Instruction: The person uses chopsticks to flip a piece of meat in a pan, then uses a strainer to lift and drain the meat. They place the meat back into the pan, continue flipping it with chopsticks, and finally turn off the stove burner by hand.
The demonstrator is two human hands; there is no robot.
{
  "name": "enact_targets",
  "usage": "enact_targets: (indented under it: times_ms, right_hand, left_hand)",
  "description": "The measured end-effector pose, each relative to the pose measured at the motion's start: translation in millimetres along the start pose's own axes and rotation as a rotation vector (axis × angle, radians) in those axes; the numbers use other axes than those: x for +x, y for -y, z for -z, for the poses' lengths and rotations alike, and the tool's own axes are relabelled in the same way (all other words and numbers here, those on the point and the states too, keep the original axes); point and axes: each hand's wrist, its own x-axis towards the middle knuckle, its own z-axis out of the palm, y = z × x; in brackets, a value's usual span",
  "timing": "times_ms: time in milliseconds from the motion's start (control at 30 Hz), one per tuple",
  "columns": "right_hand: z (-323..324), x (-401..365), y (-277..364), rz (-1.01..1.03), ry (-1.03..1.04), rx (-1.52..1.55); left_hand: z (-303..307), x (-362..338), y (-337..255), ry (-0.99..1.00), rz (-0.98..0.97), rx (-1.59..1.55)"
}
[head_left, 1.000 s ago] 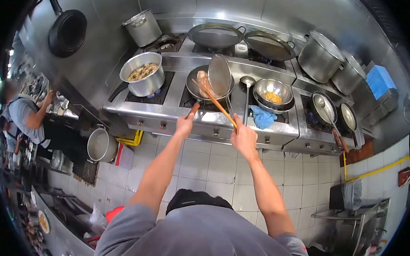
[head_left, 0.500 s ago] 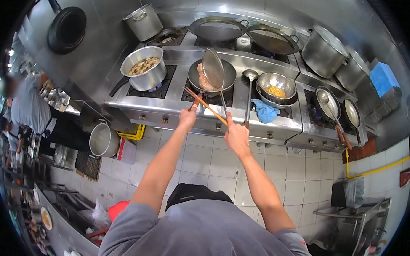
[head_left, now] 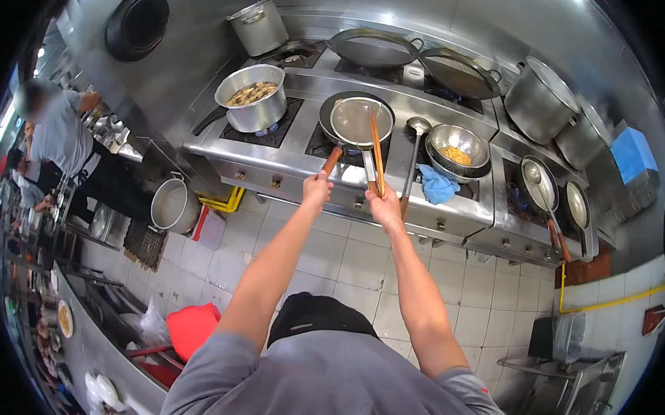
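My left hand [head_left: 318, 190] is closed around the wooden handle [head_left: 332, 162] of a dark frying pan [head_left: 327, 112] on the front burner. My right hand [head_left: 384, 207] grips a round mesh strainer [head_left: 358, 122] by its handle, together with a pair of wooden chopsticks [head_left: 379, 152]. The strainer lies flat over the pan and hides most of what is inside. The chopstick tips reach across the mesh. Right of the pan, a ladle [head_left: 419, 125] rests with its handle near my right hand. Beside it, a perforated metal bowl [head_left: 469, 141] holds yellow bits of food.
A pot of chopped food [head_left: 270, 116] sits on the left burner, its handle sticking out. A blue cloth [head_left: 437, 185] lies at the stove's front edge. Two pans [head_left: 535, 183] stand on the right burners, and large pots [head_left: 540, 98] behind. A co-worker [head_left: 61, 125] stands at far left.
The strainer has gone from tilted upright to flat over the pan, covering the pinkish food seen before. The chopsticks have swung from pointing left to pointing up over the mesh. My view has shifted slightly.
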Motion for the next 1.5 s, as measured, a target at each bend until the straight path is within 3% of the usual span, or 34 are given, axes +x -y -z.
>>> enact_targets:
  times_ms: [33, 133, 200, 267, 333, 367, 400, 433, 467, 500, 533, 567, 667, 700, 767, 900, 967, 1000, 1067, 1133, 1167, 1200, 1233, 1267, 1300, 1367, 1433, 1500]
  right_hand:
    - [0.1, 0.6, 0.2, 0.067, -0.050, -0.099]
    - [8.5, 2.2, 6.5, -0.035, -0.008, -0.031]
    - [11.3, 4.5, 1.5, -0.015, -0.004, -0.071]
    - [11.4, 6.1, -1.6, 0.000, -0.014, -0.105]
    - [9.6, 3.9, 1.2, -0.004, -0.037, -0.103]
    - [9.1, 2.6, 4.6, 0.008, -0.042, -0.100]
    - [9.0, 0.6, 7.8, -0.033, -0.007, -0.046]
    - [7.7, -2.3, 11.0, -0.074, 0.028, 0.012]
    - [6.3, -7.2, 15.0, -0.054, 0.013, 0.040]
    - [4.4, -9.2, 15.6, -0.046, 0.006, 0.051]
    - [2.6, -8.8, 14.7, -0.040, -0.007, 0.045]
    - [0.4, -9.2, 15.5, -0.035, -0.018, 0.035]
    - [-8.5, -12.6, 18.3, -0.079, -0.029, 0.041]
    - [-12.0, -13.2, 15.0, -0.076, -0.037, 0.036]
    - [-16.7, -17.8, 14.7, -0.107, -0.023, 0.027]
    - [-22.1, -13.8, 12.4, -0.099, 0.003, -0.014]
    - [-21.8, -5.3, 10.9, -0.089, -0.003, -0.123]
    - [-22.0, -16.9, 32.1, -0.158, 0.010, -0.091]
    - [-25.3, -17.1, 37.1, -0.185, -0.001, -0.122]
    - [-27.1, -18.5, 41.1, -0.202, -0.013, -0.143]
    - [-28.7, -18.5, 41.7, -0.195, -0.018, -0.141]
    - [-30.4, -17.9, 40.1, -0.189, -0.032, -0.142]
    - [-30.5, -16.0, 35.6, -0.185, -0.046, -0.142]
    - [-28.8, -11.5, 27.7, -0.182, -0.019, -0.092]
    - [-27.3, -14.1, 28.5, -0.180, -0.027, -0.087]
    - [-29.4, -19.4, 31.9, -0.146, -0.022, -0.056]
    - [-27.6, -22.0, 36.1, -0.162, -0.024, -0.064]
    - [-24.3, -26.1, 40.3, -0.188, -0.029, -0.123]
  left_hand:
    - [1.8, -6.9, -1.9, -0.010, -0.001, -0.005]
    - [20.6, -35.2, 22.8, -0.082, 0.015, -0.098]
    - [46.1, -48.0, 61.8, 0.059, -0.015, -0.003]
    - [83.0, -66.0, 131.0, 0.210, -0.062, 0.193]
    - [121.9, -109.8, 192.8, 0.240, -0.115, 0.553]
    - [151.3, -121.5, 252.5, 0.235, -0.186, 0.764]
    - [172.3, -156.3, 272.1, 0.259, -0.005, 0.893]
    - [202.9, -176.7, 330.9, 0.272, 0.031, 1.066]
    - [235.9, -209.5, 355.2, 0.359, 0.095, 1.099]
    - [262.1, -235.2, 365.7, 0.354, 0.305, 1.080]
    - [295.7, -267.0, 406.9, 0.169, 0.326, 0.974]
    - [327.6, -292.2, 429.7, 0.168, 0.314, 0.981]
    - [390.0, -338.5, 460.6, 0.439, -0.093, 1.525]
    - [394.0, -342.5, 454.6, 0.441, -0.097, 1.518]
    - [406.8, -360.5, 445.7, -0.346, 0.828, 0.148]
    - [403.7, -361.0, 420.0, -0.509, 0.685, 0.106]
    - [400.5, -345.5, 426.4, -0.568, 0.585, -0.156]
    - [401.7, -335.5, 439.1, -0.487, 0.627, -0.244]
    - [375.5, -303.1, 412.0, -0.370, 0.656, -0.115]
    - [347.1, -251.5, 384.6, -0.178, 0.476, 0.018]
    - [325.9, -226.2, 351.0, -0.102, 0.393, 0.155]
    - [303.4, -197.4, 326.1, -0.023, 0.312, 0.086]
    - [277.4, -170.0, 292.6, -0.011, 0.207, 0.262]
    - [255.2, -147.3, 254.9, 0.134, 0.084, 0.286]
    - [229.6, -126.7, 228.3, 0.166, 0.012, 0.136]
    - [181.3, -87.1, 156.6, 0.270, -0.014, 0.162]
    - [134.3, -35.7, 119.9, 0.187, -0.194, 0.191]
    - [95.2, -35.9, 42.4, 0.161, -0.219, 0.211]
